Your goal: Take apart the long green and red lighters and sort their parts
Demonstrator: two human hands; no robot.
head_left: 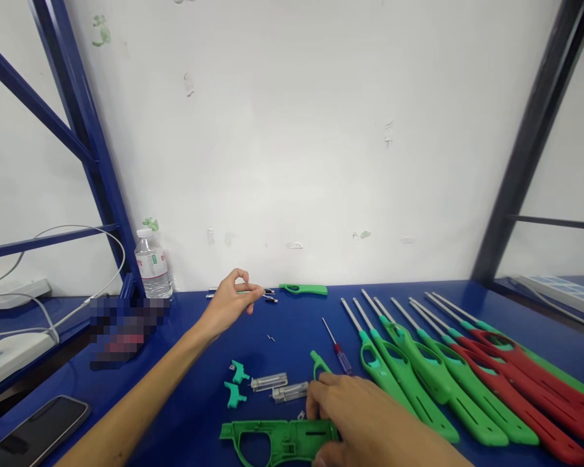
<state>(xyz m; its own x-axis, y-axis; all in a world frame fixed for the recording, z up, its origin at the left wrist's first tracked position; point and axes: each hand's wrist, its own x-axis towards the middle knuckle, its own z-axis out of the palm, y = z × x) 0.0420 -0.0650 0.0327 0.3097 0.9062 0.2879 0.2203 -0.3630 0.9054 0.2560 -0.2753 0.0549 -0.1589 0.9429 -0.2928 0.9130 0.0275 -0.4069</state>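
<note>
My left hand (pixel 234 299) is raised near the back of the table, thumb and forefinger pinched on a small part with a thin wire and dark tip (pixel 271 299). My right hand (pixel 355 408) curls over the end of an open green lighter shell half (pixel 282 441), its hollow inside facing up; the palm hides that end. Another green lighter shell piece (pixel 320 363) reaches out beyond the right hand's fingers. Between the hands lie two clear fuel tanks (pixel 268 382), two teal triggers (pixel 234 394) and tiny metal bits (pixel 271 338).
Several long-nosed green lighters (pixel 413 370) and red lighters (pixel 530 383) lie in a row at right. A screwdriver (pixel 341 357) rests beside them. Another green shell (pixel 304 289) lies by the wall. A water bottle (pixel 154 266) and a phone (pixel 34 431) are at left.
</note>
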